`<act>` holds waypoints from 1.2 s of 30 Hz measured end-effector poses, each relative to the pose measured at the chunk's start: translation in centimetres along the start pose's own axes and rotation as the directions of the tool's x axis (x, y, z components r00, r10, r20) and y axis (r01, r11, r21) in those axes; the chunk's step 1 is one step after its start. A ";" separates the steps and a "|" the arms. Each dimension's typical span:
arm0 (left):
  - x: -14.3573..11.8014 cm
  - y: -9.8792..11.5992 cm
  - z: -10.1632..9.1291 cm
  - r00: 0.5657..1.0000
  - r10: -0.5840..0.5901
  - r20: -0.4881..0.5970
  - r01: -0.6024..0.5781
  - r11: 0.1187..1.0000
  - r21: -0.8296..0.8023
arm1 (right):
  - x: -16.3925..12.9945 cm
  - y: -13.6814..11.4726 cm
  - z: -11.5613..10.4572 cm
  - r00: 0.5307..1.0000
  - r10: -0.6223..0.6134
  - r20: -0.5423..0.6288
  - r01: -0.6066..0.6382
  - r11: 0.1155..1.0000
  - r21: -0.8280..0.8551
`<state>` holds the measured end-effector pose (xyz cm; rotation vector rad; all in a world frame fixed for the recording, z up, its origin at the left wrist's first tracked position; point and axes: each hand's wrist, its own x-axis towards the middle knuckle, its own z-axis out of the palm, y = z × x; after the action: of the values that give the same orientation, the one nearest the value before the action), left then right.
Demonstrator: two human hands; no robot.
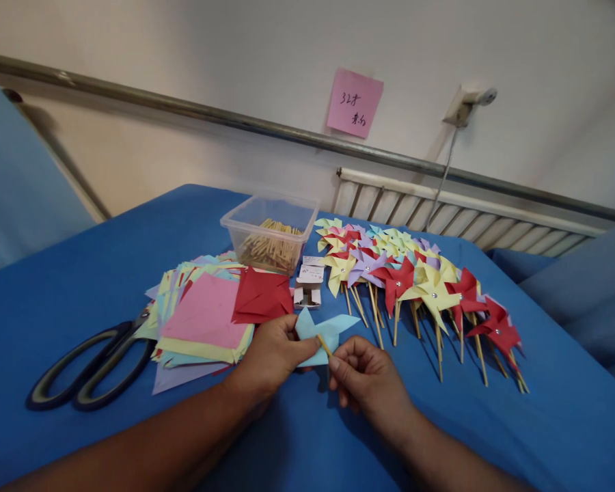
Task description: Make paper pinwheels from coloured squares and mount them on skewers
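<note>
Between my two hands is a light blue paper pinwheel [333, 329], its vanes folded in and its back towards me. My left hand [274, 352] is closed on its left side, thumb in front of the paper. With thumb and fingers, my right hand [363, 372] pinches a short thin wooden stick [324, 345], whose far end lies against the pinwheel's middle. Whether a pin joins the two cannot be made out. Just beyond my left hand are red paper squares [263, 295] and a stack of coloured paper [205, 311].
A clear plastic box [271, 232] of wooden sticks stands at the back, with a small open carton [308, 283] before it. Many finished pinwheels [400, 280] lie to the right. Large scissors [95, 362] rest at left on the blue cloth [148, 232].
</note>
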<state>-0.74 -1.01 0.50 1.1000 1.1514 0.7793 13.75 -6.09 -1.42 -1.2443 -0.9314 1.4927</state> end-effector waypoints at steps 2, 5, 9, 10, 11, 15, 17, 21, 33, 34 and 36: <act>0.0 0.0 0.0 1.000 0.002 0.003 -0.002 1.000 0.004 | 0.0 0.0 0.0 1.000 -0.001 -0.001 0.001 1.000 -0.001; 0.1 -0.2 -0.1 1.000 0.011 0.014 -0.011 1.000 0.014 | 0.0 0.0 0.0 1.000 0.000 -0.008 0.000 1.000 -0.001; 0.1 -0.2 -0.2 0.999 0.020 0.036 -0.021 1.000 0.017 | 0.1 0.0 0.0 1.000 -0.001 -0.009 0.001 1.000 0.007; 0.1 -0.2 -0.2 0.999 0.019 0.031 -0.019 1.000 0.015 | 0.1 0.0 0.0 1.000 -0.002 -0.002 0.002 1.000 0.011; 0.1 -0.1 -0.1 1.000 0.018 0.022 -0.018 1.000 0.014 | 0.1 0.1 -0.1 1.000 -0.003 0.008 0.003 1.000 0.016; -0.1 0.1 0.0 1.000 0.008 0.012 -0.008 1.000 0.002 | 0.1 0.3 -0.4 0.998 0.000 0.057 -0.003 0.999 0.042; -0.1 0.2 0.1 1.000 0.001 0.013 -0.001 1.000 -0.004 | 0.1 0.4 -0.5 0.997 0.013 0.076 -0.017 0.998 0.060; -0.1 0.3 0.2 1.000 -0.020 0.005 0.020 1.000 -0.020 | 0.2 0.2 -0.7 0.993 0.077 0.089 -0.084 0.993 0.083; -0.2 0.8 0.2 0.998 -0.050 0.032 0.052 0.997 -0.057 | 0.1 0.0 -0.8 0.988 0.101 0.118 -0.111 0.990 0.082; -0.2 0.8 0.2 0.998 -0.056 0.030 0.057 0.997 -0.059 | 0.1 -0.1 -0.8 0.988 0.099 0.119 -0.108 0.991 0.078; -0.1 0.8 0.1 0.997 -0.062 0.038 0.065 0.996 -0.066 | 0.1 -0.2 -0.8 0.988 0.094 0.120 -0.103 0.992 0.070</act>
<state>-0.60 -0.94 1.27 1.0132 1.1169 0.7407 14.55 -5.97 -1.45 -1.1731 -0.8915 1.6782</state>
